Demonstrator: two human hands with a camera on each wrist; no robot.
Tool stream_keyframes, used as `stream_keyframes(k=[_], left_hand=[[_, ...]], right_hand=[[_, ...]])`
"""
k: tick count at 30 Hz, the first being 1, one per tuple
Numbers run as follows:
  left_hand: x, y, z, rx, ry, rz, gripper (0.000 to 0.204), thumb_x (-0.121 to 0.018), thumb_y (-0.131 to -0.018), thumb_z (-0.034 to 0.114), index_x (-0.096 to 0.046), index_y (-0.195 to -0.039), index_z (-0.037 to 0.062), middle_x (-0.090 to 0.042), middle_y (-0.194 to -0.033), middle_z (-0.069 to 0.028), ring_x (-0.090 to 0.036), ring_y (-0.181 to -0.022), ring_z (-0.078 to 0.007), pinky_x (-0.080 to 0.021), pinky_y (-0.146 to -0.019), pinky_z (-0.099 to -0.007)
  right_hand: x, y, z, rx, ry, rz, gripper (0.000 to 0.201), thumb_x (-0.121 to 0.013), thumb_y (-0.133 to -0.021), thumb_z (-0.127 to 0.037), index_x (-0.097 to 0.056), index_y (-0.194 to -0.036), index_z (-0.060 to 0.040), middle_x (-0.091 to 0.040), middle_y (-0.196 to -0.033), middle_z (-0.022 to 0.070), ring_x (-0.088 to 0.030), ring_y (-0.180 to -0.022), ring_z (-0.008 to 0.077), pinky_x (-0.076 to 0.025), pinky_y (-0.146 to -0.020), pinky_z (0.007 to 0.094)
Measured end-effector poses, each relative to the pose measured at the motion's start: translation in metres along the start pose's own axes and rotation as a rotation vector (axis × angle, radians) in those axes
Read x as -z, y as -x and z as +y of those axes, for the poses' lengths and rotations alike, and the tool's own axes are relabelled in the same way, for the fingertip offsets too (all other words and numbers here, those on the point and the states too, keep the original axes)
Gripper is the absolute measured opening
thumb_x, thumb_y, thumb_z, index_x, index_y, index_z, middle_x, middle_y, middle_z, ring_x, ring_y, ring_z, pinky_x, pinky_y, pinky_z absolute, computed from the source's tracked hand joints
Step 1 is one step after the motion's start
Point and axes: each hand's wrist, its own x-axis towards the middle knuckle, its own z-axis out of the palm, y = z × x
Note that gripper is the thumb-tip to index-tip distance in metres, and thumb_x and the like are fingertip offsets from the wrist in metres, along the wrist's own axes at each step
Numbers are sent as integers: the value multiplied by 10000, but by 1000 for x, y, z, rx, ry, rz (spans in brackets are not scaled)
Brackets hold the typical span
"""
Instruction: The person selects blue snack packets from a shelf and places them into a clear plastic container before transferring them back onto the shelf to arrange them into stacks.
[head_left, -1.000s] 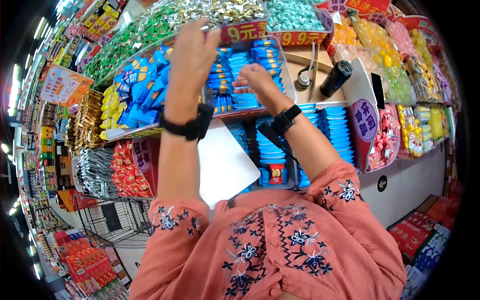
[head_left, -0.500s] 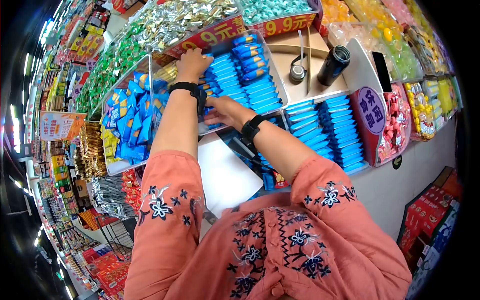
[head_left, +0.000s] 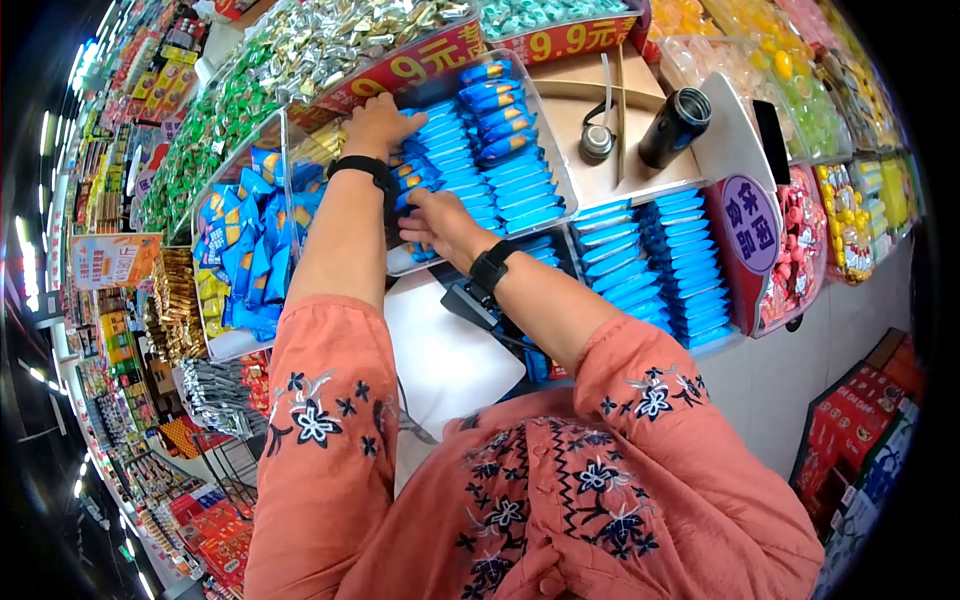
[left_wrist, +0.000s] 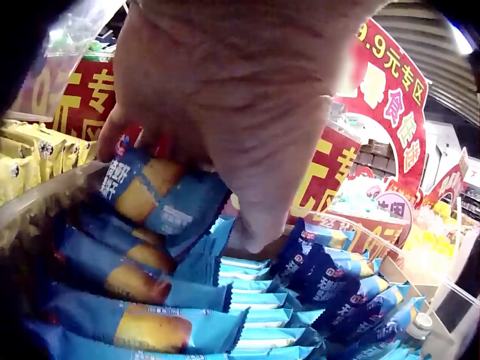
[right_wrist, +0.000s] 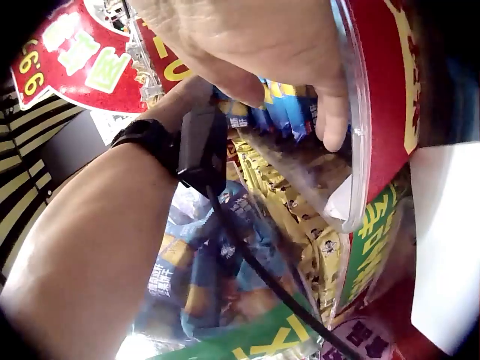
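Blue biscuit packets [head_left: 515, 185] stand in tight rows inside a clear plastic bin [head_left: 572, 190]. My left hand [head_left: 378, 126] reaches to the far end of the leftmost row. In the left wrist view its fingers and thumb grip a blue biscuit packet [left_wrist: 161, 199] that tilts above the others; some fingertips are hidden behind it. My right hand [head_left: 445, 226] is at the near end of the same row, fingers extended and loosely bent. In the right wrist view its fingertips are close over blue packets [right_wrist: 289, 109], beside the bin's clear wall [right_wrist: 358, 150].
Loose blue packets [head_left: 245, 235] fill a bin at the left, with yellow packets [head_left: 322, 148] beside it. A dark bottle [head_left: 676, 128] and a phone [head_left: 771, 142] are right of the rows. A white board [head_left: 450, 345] lies below my forearms.
My left hand has come down from above the back of the bin onto the left row. My right hand has moved left and nearer my body. Over the last half second both shift only slightly.
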Motion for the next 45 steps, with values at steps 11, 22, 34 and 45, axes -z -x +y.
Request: stream_keyframes(k=[11,22,34,45], left_hand=[[9,-28,-22,-43,255,-214,959,-666,-617,856,-737,-952,-39,-711,-844,-182,-700,-868,-344,-533,-809,-439],[-3,-20,-23,-53,362,-298,1034,-540,-621,963,-714,-792,-42,-688,-843,-234,-652,-894,-346,-483,-825,-498],[6,29,11,12,646,-362,1071,-566,-731,879,-597,-1376,24,-547,-1431,-214,-519,-1305,-314,-365,-1113,-456],[65,75,29,-138,639,-104,1052,-445,-806,879,-559,-1405,21,-492,-1470,-246,-459,-1373,-359,-355,-1116,-455]], right_hand=[[14,-7,-8,110,55,85,341,-724,-883,-295,-585,-995,-4,-570,-1000,108,-651,-934,244,-605,-779,390],[30,-15,-21,167,187,153,360,-692,-899,-318,-602,-1056,-6,-615,-1017,104,-628,-928,247,-580,-720,366],[20,4,-45,160,100,111,479,-689,-909,-297,-449,-1227,-31,-521,-1064,92,-588,-867,242,-629,-763,451],[-4,78,-78,352,207,3,801,-684,-947,-263,-193,-1513,21,-520,-1233,129,-563,-1086,241,-630,-799,417]])
